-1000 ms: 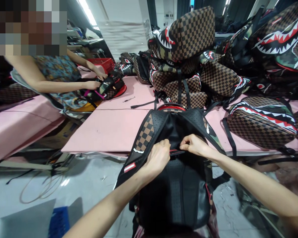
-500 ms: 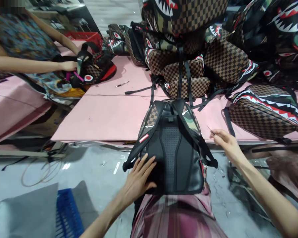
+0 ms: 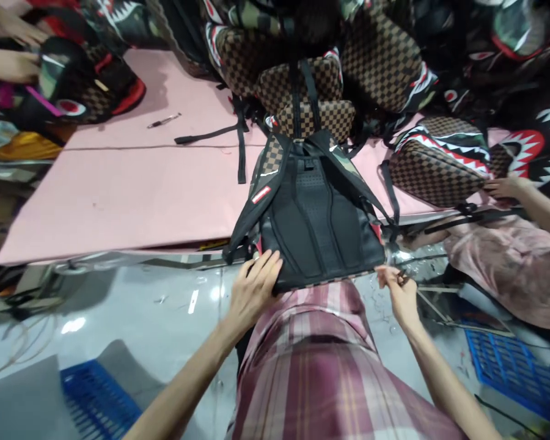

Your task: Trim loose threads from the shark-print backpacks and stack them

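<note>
A black backpack (image 3: 309, 226) with a padded back panel lies back side up, its top end on the pink table and its bottom edge over my lap. Brown check and camouflage show beside its shoulder straps. My left hand (image 3: 255, 284) grips the lower left corner, fingers over the top and thumb hidden. At the lower right corner, my right hand (image 3: 399, 293) is closed, its fingertips at the bag's edge. A small dark tool (image 3: 401, 278) shows in that hand, mostly hidden by the fingers; its kind is unclear.
Several check-and-shark-mouth backpacks (image 3: 380, 58) are heaped at the back of the pink table (image 3: 132, 195). A pen (image 3: 164, 120) lies to the left. A co-worker's hand (image 3: 508, 186) touches a bag at right; another's arms are at upper left. Blue crates (image 3: 98, 397) stand on the floor.
The view has tipped down and shifted right. My left hand has gone from lying on the back panel to the lower left corner. My right hand has come in to the lower right corner.
</note>
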### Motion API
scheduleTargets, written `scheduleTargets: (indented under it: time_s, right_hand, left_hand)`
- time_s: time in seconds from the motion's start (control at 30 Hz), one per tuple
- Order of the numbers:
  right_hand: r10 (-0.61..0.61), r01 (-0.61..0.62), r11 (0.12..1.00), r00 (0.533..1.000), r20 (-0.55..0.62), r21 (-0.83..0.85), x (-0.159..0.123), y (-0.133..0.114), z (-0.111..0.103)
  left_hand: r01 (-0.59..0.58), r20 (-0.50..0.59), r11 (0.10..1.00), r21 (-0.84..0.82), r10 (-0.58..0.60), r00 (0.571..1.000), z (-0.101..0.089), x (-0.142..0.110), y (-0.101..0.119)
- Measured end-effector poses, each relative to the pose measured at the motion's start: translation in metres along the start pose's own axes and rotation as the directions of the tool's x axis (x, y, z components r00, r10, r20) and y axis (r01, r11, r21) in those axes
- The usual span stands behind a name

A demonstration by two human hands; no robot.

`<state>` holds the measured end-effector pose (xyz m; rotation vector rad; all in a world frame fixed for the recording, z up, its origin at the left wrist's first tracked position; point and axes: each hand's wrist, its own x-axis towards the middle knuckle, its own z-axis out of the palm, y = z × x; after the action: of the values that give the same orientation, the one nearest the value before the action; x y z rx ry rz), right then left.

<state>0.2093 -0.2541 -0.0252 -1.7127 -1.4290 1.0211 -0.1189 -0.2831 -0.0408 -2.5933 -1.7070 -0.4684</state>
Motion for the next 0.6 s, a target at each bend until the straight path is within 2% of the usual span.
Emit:
scheduleTargets:
  time_s: [0.1, 0.17, 0.2, 0.27, 0.33, 0.4, 0.47, 0.6]
  right_hand:
    - [-0.143, 0.11, 0.977, 0.973, -0.181, -0.18, 0.016, 0.004, 0.001]
    - [-0.24, 0.15, 0.939, 0.93, -0.278, -0.31, 0.022, 0.008, 0.011]
    - [-0.295, 0.182, 0.915, 0.911, -0.288, -0.36, 0.022, 0.01, 0.02]
    - [-0.414, 0.301, 0.851, 0.889, -0.197, -0.431, 0.013, 0.012, 0.044]
    - [-0.516, 0.445, 0.769, 0.856, -0.035, -0.46, -0.001, 0.011, 0.069]
    - [-0.562, 0.515, 0.718, 0.826, 0.048, -0.468, -0.013, 0.007, 0.088]
    - [-0.569, 0.517, 0.713, 0.821, 0.039, -0.473, -0.018, 0.003, 0.097]
    - [-0.578, 0.521, 0.73, 0.816, 0.008, -0.443, -0.011, -0.004, 0.092]
  left_hand:
    - [-0.049, -0.163, 0.999, -0.018, 0.045, 0.986, 0.017, 0.037, 0.022]
    - [-0.083, -0.241, 0.996, -0.038, 0.071, 0.968, 0.03, 0.057, 0.037]
    - [-0.09, -0.261, 0.995, -0.052, 0.073, 0.963, 0.036, 0.065, 0.045]
    - [-0.086, -0.274, 0.992, -0.087, 0.059, 0.96, 0.048, 0.075, 0.056]
    - [-0.071, -0.284, 0.989, -0.127, 0.033, 0.958, 0.056, 0.078, 0.063]
    - [-0.07, -0.283, 0.985, -0.16, 0.022, 0.959, 0.062, 0.077, 0.064]
    - [-0.072, -0.269, 0.981, -0.177, 0.023, 0.963, 0.066, 0.074, 0.063]
    - [-0.07, -0.269, 0.982, -0.173, 0.021, 0.963, 0.067, 0.071, 0.06]
